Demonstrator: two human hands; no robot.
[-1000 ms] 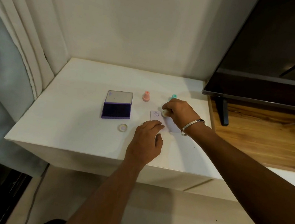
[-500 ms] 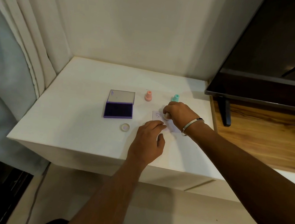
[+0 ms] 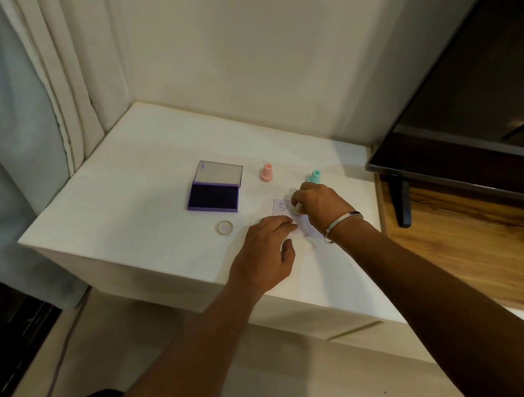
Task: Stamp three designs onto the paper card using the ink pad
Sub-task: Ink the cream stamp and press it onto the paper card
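At the upper right of the frame we see a dark television screen [image 3: 481, 92] on a stand over a wooden surface [image 3: 471, 245]. A pale curtain [image 3: 30, 74] hangs down the left edge. The white table [image 3: 138, 243] fills the centre, set into the corner of the wall.

From the lower right our right arm reaches in, a metal bangle [image 3: 343, 222] on the wrist. Our right hand [image 3: 318, 206], just right of centre, is curled around a pale stamp [image 3: 298, 209] and holds it upright with its base down on the paper card [image 3: 281, 207]. From the bottom centre our left hand [image 3: 264, 254] comes up, its fingers fairly straight, the fingertips resting on the card's lower edge and gripping nothing.

Left of centre the purple ink pad [image 3: 214, 196] lies open, its lid [image 3: 219, 174] folded back toward the wall and the dark pad facing up. The card lies to the right of it, well apart, small and pale, partly covered by both hands. One round smiley print [image 3: 283, 206] shows on its upper left part, just beside the stamp.

Behind the card stand a pink stamp [image 3: 266, 172] and a teal stamp [image 3: 315, 176], both upright; the teal one is just above our right hand. A small clear round cap [image 3: 225, 227] lies below the ink pad, to the left of our left hand.
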